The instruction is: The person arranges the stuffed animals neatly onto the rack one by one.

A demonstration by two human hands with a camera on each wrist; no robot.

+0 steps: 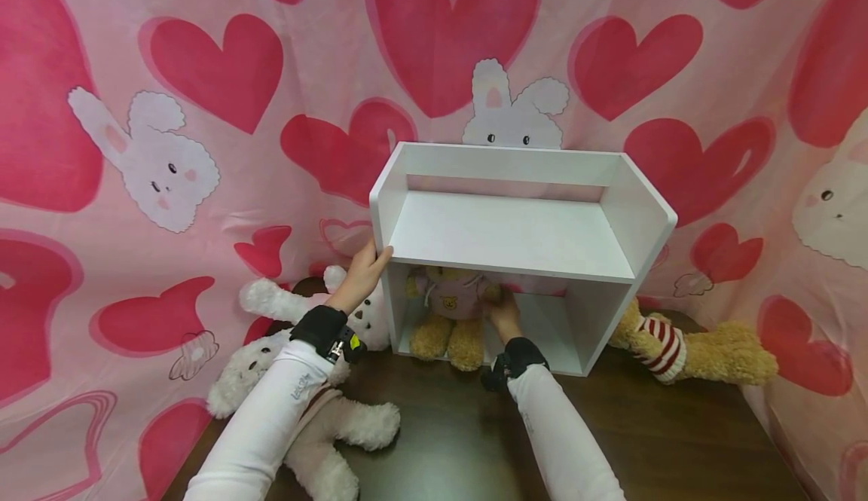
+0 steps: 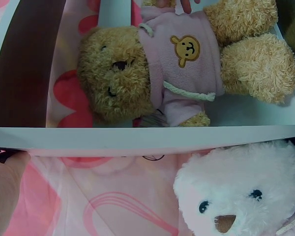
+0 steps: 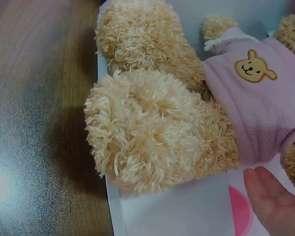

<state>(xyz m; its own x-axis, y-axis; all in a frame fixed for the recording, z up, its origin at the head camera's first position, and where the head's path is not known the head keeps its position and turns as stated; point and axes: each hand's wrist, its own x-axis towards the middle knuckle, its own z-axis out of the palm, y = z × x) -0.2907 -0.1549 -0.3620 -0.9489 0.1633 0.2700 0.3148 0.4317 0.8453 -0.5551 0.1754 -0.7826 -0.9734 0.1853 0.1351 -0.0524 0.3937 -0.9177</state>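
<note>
A tan teddy bear (image 1: 456, 297) in a pink hooded top sits upright in the lower compartment of a white two-level shelf (image 1: 508, 233). Its feet stick out at the front edge, and the upper board hides most of its head in the head view. My right hand (image 1: 503, 316) holds the bear's arm on the right side, with the thumb mostly out of the right wrist view and the fingers (image 3: 273, 199) beside the pink top. My left hand (image 1: 362, 279) grips the shelf's left side panel (image 2: 137, 139) at its front edge, near the middle board.
White plush toys (image 1: 339, 426) lie left of the shelf, partly under my left forearm. To the right, another tan bear (image 1: 719, 350) in a red-striped top lies on the dark wooden table (image 1: 434, 426). Pink heart-patterned cloth (image 1: 325, 56) hangs behind and at both sides.
</note>
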